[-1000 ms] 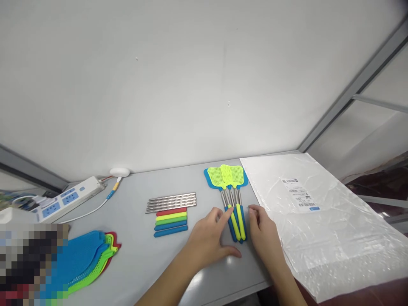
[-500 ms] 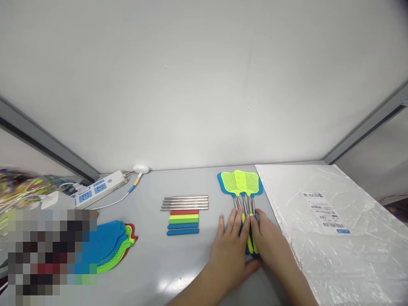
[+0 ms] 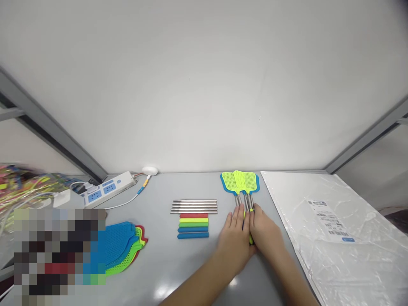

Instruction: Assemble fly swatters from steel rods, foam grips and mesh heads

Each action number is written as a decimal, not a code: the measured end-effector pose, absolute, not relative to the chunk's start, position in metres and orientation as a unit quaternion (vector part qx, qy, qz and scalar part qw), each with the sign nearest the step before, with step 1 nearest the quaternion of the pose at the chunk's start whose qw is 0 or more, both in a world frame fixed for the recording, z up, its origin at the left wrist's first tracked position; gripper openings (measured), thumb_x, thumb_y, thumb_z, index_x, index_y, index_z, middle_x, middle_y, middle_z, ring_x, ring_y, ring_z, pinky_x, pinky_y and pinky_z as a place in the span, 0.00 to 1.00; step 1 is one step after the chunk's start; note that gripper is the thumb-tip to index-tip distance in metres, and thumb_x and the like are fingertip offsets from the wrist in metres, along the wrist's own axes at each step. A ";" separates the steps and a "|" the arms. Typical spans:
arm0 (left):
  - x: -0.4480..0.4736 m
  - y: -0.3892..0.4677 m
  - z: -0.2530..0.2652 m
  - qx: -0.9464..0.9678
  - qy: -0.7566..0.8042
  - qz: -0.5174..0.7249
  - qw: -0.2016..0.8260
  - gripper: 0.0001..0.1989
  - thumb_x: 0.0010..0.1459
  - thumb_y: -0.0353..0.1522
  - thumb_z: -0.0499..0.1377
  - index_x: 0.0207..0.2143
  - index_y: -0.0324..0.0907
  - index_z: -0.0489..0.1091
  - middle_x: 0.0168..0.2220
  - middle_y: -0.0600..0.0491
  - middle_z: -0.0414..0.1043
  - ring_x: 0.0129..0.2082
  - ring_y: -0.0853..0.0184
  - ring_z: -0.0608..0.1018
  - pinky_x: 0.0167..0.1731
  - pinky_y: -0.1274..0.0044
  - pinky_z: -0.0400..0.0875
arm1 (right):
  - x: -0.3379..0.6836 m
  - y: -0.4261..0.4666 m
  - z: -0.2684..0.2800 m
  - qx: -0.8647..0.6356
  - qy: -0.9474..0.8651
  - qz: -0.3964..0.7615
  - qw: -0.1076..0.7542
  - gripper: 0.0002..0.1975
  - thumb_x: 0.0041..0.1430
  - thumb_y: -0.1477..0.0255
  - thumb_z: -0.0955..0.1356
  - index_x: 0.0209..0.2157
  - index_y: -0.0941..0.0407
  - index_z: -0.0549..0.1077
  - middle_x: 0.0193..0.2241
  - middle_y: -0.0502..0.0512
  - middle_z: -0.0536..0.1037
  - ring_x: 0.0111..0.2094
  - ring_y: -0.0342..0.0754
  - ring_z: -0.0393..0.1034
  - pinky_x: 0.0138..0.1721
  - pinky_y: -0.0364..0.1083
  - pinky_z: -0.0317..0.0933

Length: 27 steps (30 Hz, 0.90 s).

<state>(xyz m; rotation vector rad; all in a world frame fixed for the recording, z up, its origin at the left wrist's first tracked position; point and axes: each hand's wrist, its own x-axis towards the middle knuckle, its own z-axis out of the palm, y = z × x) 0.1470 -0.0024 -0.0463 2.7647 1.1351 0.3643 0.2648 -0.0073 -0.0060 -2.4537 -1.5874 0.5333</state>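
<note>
Several fly swatters (image 3: 245, 182) lie in an overlapping bundle, yellow-green and blue heads pointing to the wall, with metal shafts and coloured handles. My left hand (image 3: 234, 238) wraps the handles from the left, fingers extended along them and thumb tucked under. From the right, my right hand (image 3: 266, 231) closes against the same handles. Most of the handles are hidden by the two hands. To the left of them lie several metal rods (image 3: 194, 206) in a row, and below these several red, yellow, green and blue handle grips (image 3: 193, 225).
Loose blue, green and red swatter heads (image 3: 119, 244) lie at the left, partly behind a blurred patch. A power strip (image 3: 110, 189) with cables and a white round device (image 3: 149, 170) sit near the wall. A white plastic-wrapped package (image 3: 318, 246) lies at the right.
My hands have drawn tighter together around the handles, and the swatter heads have come closer in line. The whole view has shifted slightly.
</note>
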 end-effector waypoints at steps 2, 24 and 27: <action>0.148 0.005 -0.049 0.913 0.384 0.121 0.058 0.42 0.59 0.48 0.53 0.67 0.34 0.45 0.69 0.38 0.39 0.68 0.52 0.46 0.63 0.60 0.50 | 0.264 0.002 -0.004 -0.822 -0.532 0.187 0.086 0.18 0.67 0.66 0.51 0.50 0.57 0.63 0.43 0.63 0.76 0.37 0.54 0.74 0.31 0.47 0.56; 0.142 0.006 -0.035 0.905 0.388 0.151 0.089 0.40 0.59 0.51 0.53 0.67 0.41 0.48 0.69 0.41 0.43 0.68 0.49 0.48 0.62 0.55 0.50 | 0.280 -0.001 -0.011 -0.819 -0.504 0.208 0.178 0.23 0.65 0.60 0.55 0.57 0.56 0.61 0.39 0.59 0.78 0.39 0.53 0.74 0.33 0.45 0.58; 0.140 0.008 -0.034 0.907 0.383 0.147 0.094 0.40 0.59 0.51 0.53 0.67 0.42 0.47 0.69 0.43 0.42 0.68 0.50 0.47 0.62 0.56 0.48 | 0.281 -0.001 -0.011 -0.819 -0.501 0.207 0.189 0.23 0.66 0.60 0.56 0.57 0.56 0.62 0.38 0.58 0.78 0.38 0.52 0.74 0.32 0.45 0.58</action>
